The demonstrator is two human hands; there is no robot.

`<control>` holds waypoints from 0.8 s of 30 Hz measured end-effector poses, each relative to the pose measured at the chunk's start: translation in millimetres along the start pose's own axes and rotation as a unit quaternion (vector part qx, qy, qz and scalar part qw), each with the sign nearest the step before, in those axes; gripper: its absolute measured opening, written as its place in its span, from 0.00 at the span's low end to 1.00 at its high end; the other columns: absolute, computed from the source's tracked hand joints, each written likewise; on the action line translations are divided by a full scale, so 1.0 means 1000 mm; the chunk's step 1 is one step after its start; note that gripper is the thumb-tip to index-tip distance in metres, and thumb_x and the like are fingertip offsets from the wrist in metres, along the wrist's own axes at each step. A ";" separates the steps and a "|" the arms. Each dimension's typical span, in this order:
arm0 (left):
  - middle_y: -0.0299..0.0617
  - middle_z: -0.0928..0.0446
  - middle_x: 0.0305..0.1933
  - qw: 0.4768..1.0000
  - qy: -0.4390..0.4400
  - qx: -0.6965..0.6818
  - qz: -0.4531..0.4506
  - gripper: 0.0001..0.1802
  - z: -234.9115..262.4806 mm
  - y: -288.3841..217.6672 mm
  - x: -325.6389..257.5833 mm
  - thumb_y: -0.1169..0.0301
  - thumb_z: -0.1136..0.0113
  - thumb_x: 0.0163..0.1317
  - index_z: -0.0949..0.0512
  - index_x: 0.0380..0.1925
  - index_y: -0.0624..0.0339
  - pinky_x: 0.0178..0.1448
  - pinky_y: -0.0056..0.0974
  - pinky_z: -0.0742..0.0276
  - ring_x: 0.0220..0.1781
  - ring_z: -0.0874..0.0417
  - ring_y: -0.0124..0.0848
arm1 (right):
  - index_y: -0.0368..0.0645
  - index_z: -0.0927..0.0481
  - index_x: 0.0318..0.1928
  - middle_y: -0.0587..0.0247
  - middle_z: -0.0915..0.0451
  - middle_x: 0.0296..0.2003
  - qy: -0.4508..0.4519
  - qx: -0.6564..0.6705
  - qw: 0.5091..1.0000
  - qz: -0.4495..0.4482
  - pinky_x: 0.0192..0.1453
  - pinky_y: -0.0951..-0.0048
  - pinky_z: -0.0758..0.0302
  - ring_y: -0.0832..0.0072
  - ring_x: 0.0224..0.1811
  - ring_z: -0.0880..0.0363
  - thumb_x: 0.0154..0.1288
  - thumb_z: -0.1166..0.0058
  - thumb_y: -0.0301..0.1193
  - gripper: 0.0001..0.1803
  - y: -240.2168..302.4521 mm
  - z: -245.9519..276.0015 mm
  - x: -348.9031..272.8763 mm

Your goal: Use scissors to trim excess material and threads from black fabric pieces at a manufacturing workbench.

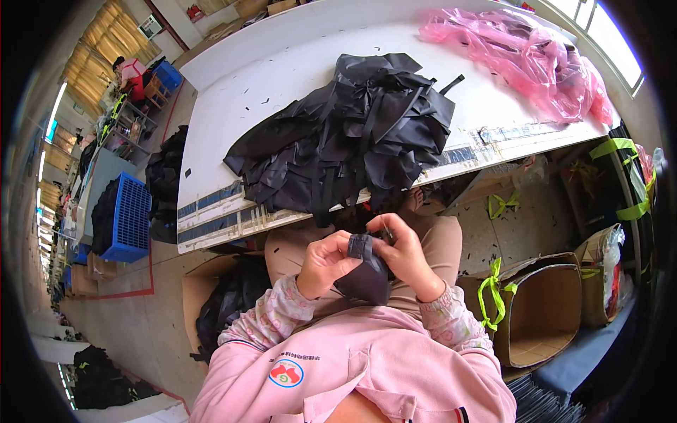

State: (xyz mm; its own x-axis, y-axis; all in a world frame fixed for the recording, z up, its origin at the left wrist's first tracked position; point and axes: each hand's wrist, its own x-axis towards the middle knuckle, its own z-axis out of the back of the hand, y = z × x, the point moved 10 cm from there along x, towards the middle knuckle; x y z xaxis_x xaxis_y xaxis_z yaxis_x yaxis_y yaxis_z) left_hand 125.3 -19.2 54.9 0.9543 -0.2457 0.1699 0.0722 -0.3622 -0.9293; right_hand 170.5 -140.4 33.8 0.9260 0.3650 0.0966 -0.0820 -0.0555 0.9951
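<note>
Over my lap, my left hand [328, 264] pinches the folded edge of a black fabric piece [365, 282] between thumb and fingers. The rest of the piece hangs down between my knees. My right hand [409, 257] is closed at the far side of the same fabric, close to the left fingertips. A small dark, thin thing shows by its fingers, too small to name. Just beyond both hands, a large heap of black fabric pieces with straps [352, 134] lies on the white table [240, 77] and hangs over its front edge.
A pink plastic bag [529, 63] lies at the table's far right. An open cardboard box [543, 310] stands at my right; another box [194, 292] at my left holds black fabric. A blue crate [130, 218] stands further left. A person [134, 77] works far off.
</note>
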 end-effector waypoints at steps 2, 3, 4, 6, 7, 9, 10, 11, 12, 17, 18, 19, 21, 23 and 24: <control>0.38 0.25 0.45 0.998 -0.034 0.036 -0.027 0.08 0.005 -0.005 0.000 0.86 0.44 0.60 0.22 0.39 0.69 0.54 0.30 0.28 0.47 0.23 0.25 | 0.34 0.25 0.43 0.52 0.26 0.40 -0.115 -0.177 0.972 0.106 0.47 0.68 0.26 0.59 0.41 0.23 0.57 0.35 0.25 0.16 0.025 0.023 -0.004; 0.38 0.26 0.45 0.994 -0.066 0.070 -0.055 0.07 0.010 -0.011 -0.001 0.87 0.44 0.60 0.23 0.38 0.69 0.53 0.30 0.28 0.46 0.24 0.24 | 0.34 0.25 0.42 0.52 0.26 0.39 -0.120 -0.176 0.973 0.093 0.45 0.68 0.26 0.59 0.40 0.23 0.59 0.36 0.28 0.15 0.030 0.027 -0.007; 0.38 0.26 0.44 0.988 -0.080 0.119 -0.064 0.07 0.017 -0.010 -0.003 0.87 0.44 0.60 0.24 0.39 0.70 0.53 0.28 0.28 0.46 0.23 0.23 | 0.34 0.24 0.42 0.53 0.26 0.38 -0.097 -0.155 0.981 0.067 0.43 0.68 0.26 0.61 0.39 0.23 0.60 0.37 0.29 0.14 0.028 0.026 -0.009; 0.38 0.26 0.45 0.985 -0.104 0.117 -0.073 0.08 0.021 -0.010 -0.004 0.87 0.44 0.61 0.24 0.39 0.71 0.53 0.28 0.28 0.46 0.23 0.23 | 0.35 0.24 0.40 0.57 0.25 0.30 -0.031 -0.067 0.997 -0.009 0.38 0.70 0.27 0.68 0.33 0.24 0.65 0.40 0.32 0.13 0.010 0.015 -0.016; 0.38 0.26 0.45 0.982 -0.128 0.116 -0.083 0.08 0.025 -0.010 -0.006 0.87 0.44 0.61 0.24 0.40 0.71 0.52 0.28 0.28 0.46 0.23 0.23 | 0.35 0.25 0.38 0.64 0.26 0.23 0.020 -0.059 0.997 -0.041 0.31 0.73 0.28 0.76 0.26 0.27 0.66 0.41 0.35 0.14 0.003 0.004 -0.021; 0.37 0.25 0.44 0.977 -0.143 0.133 -0.088 0.08 0.027 -0.010 -0.006 0.87 0.45 0.61 0.24 0.40 0.70 0.53 0.28 0.28 0.46 0.23 0.23 | 0.36 0.26 0.35 0.68 0.27 0.21 0.063 0.028 0.992 -0.103 0.25 0.76 0.32 0.82 0.22 0.29 0.67 0.42 0.39 0.17 -0.007 -0.016 -0.033; 0.37 0.25 0.43 0.976 -0.150 0.135 -0.078 0.09 0.027 -0.009 -0.006 0.87 0.44 0.61 0.24 0.41 0.70 0.53 0.28 0.28 0.46 0.23 0.23 | 0.38 0.26 0.33 0.72 0.28 0.20 0.088 0.065 0.984 -0.140 0.22 0.80 0.35 0.87 0.20 0.31 0.68 0.42 0.42 0.18 -0.013 -0.023 -0.038; 0.37 0.24 0.43 0.976 -0.157 0.138 -0.069 0.09 0.027 -0.009 -0.007 0.87 0.44 0.61 0.24 0.41 0.69 0.52 0.28 0.28 0.46 0.22 0.23 | 0.39 0.26 0.32 0.74 0.29 0.18 0.107 0.079 0.978 -0.159 0.21 0.81 0.37 0.87 0.19 0.32 0.68 0.43 0.43 0.18 -0.014 -0.028 -0.041; 0.37 0.24 0.43 0.976 -0.156 0.139 -0.068 0.09 0.026 -0.009 -0.007 0.87 0.44 0.61 0.24 0.41 0.69 0.52 0.28 0.28 0.46 0.22 0.23 | 0.39 0.26 0.32 0.75 0.30 0.18 0.112 0.089 0.977 -0.160 0.21 0.81 0.37 0.87 0.19 0.33 0.68 0.42 0.43 0.18 -0.015 -0.031 -0.042; 0.37 0.24 0.43 0.974 -0.158 0.145 -0.072 0.09 0.024 -0.008 -0.009 0.87 0.43 0.60 0.24 0.41 0.69 0.51 0.28 0.27 0.45 0.22 0.23 | 0.40 0.27 0.32 0.77 0.32 0.17 0.101 0.086 0.983 -0.129 0.19 0.82 0.42 0.89 0.17 0.37 0.69 0.43 0.40 0.16 -0.008 -0.037 -0.036; 0.37 0.24 0.43 0.974 -0.158 0.145 -0.072 0.09 0.025 -0.006 -0.009 0.87 0.43 0.60 0.24 0.41 0.69 0.51 0.28 0.27 0.45 0.22 0.23 | 0.39 0.28 0.31 0.75 0.33 0.16 0.086 0.026 0.993 -0.083 0.19 0.80 0.42 0.88 0.18 0.39 0.68 0.42 0.39 0.17 -0.004 -0.033 -0.032; 0.38 0.24 0.43 0.972 -0.153 0.159 -0.077 0.09 0.024 -0.006 -0.010 0.87 0.43 0.60 0.23 0.40 0.69 0.50 0.28 0.27 0.44 0.22 0.23 | 0.38 0.28 0.30 0.73 0.34 0.15 0.070 -0.034 0.996 -0.037 0.19 0.78 0.42 0.87 0.18 0.40 0.67 0.41 0.39 0.17 0.003 -0.029 -0.030; 0.38 0.25 0.43 0.970 -0.149 0.172 -0.081 0.08 0.022 -0.005 -0.011 0.87 0.43 0.59 0.23 0.39 0.70 0.49 0.28 0.27 0.43 0.22 0.24 | 0.37 0.28 0.30 0.70 0.35 0.15 0.059 -0.063 0.996 -0.011 0.20 0.76 0.42 0.85 0.18 0.41 0.66 0.40 0.38 0.17 0.010 -0.027 -0.027; 0.38 0.26 0.42 0.972 -0.160 0.154 -0.078 0.06 0.024 -0.002 -0.012 0.87 0.42 0.58 0.22 0.36 0.71 0.48 0.28 0.27 0.42 0.22 0.24 | 0.36 0.29 0.30 0.68 0.37 0.15 0.048 -0.092 0.995 0.014 0.20 0.75 0.42 0.84 0.19 0.43 0.65 0.39 0.37 0.18 0.016 -0.025 -0.025; 0.38 0.26 0.42 0.972 -0.160 0.154 -0.078 0.06 0.024 -0.001 -0.012 0.87 0.42 0.58 0.22 0.36 0.71 0.48 0.28 0.27 0.42 0.22 0.24 | 0.36 0.29 0.30 0.62 0.36 0.15 0.046 -0.098 0.994 0.016 0.20 0.72 0.40 0.78 0.17 0.42 0.64 0.38 0.37 0.18 0.018 -0.024 -0.025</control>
State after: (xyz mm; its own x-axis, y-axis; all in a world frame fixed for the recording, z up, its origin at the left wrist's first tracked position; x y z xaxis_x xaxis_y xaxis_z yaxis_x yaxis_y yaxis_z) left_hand 120.6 6.1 46.1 0.9628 0.1009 0.2508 0.2587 -0.0750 -0.9630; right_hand 137.3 -128.0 49.8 0.8846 0.4504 0.1209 -0.1897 0.1107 0.9756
